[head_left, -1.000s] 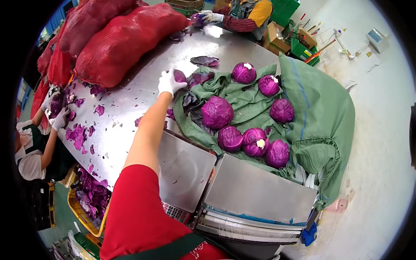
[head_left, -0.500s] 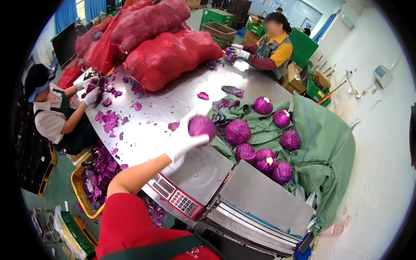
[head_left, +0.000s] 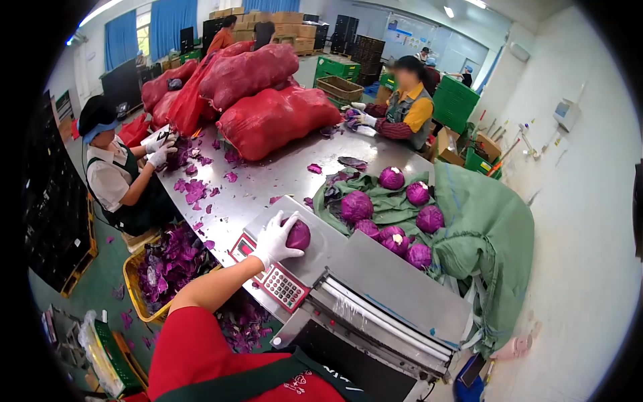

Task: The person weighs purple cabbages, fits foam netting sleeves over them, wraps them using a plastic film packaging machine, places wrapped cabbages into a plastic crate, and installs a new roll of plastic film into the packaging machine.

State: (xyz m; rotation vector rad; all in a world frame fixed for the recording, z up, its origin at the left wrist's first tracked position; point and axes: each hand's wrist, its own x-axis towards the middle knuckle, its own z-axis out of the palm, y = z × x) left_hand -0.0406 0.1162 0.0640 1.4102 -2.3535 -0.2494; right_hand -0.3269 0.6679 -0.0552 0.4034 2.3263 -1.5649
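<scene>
My left hand [head_left: 273, 242], in a white glove, is wrapped round the left side of a red cabbage [head_left: 299, 236]. Its fingers lie over the top and its thumb along the near side. The cabbage is at the metal plate [head_left: 325, 242] of a scale. A red-framed keypad [head_left: 284, 286] sits just below my wrist. My right hand is out of view. Several more red cabbages, one of them a large one [head_left: 356, 206], lie on a green woven sack [head_left: 482, 221] to the right.
A wrapping machine [head_left: 382, 328] with a roller stands in front. Red mesh sacks [head_left: 278, 127] are piled at the back of the metal table [head_left: 261, 181]. Two co-workers, left [head_left: 127, 174] and far side [head_left: 408, 110], handle cabbage. A yellow crate [head_left: 137, 295] holds purple leaves.
My left hand has brought the cabbage down from above the table to the scale plate. The view has tilted upward, showing more of the room behind.
</scene>
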